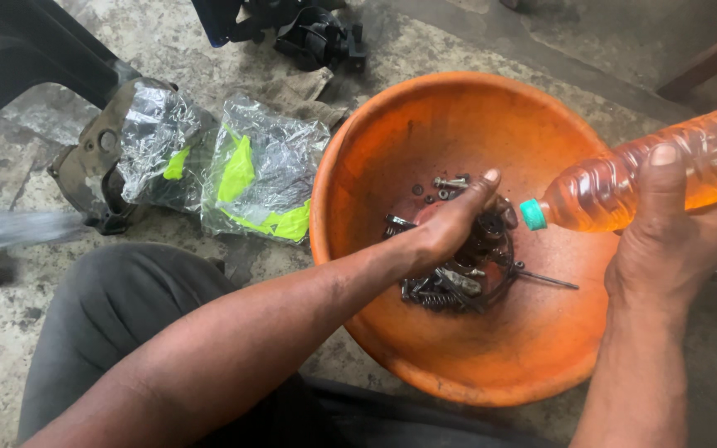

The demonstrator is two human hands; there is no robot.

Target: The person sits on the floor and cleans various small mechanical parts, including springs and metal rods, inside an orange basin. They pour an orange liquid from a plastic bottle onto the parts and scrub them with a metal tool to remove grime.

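Orange plastic basin [458,348], head view: my left hand [450,228] lay curled among oily bolts and springs [446,286], grip unclear. My right hand [665,241] clasped tilted bottle [649,178], capped mouth over basin. Risk judged: slick fingers, bottle slipping.

Bottle [665,178] over bowl [392,124], left rim open

Stained concrete floor [458,41] bears an orange bowl [524,357], two foil bags [263,170] and black parts [317,37].

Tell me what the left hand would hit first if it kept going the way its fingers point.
Probably the bolts just past the left hand, then the far wall of the orange bowl; depth is hard to judge.
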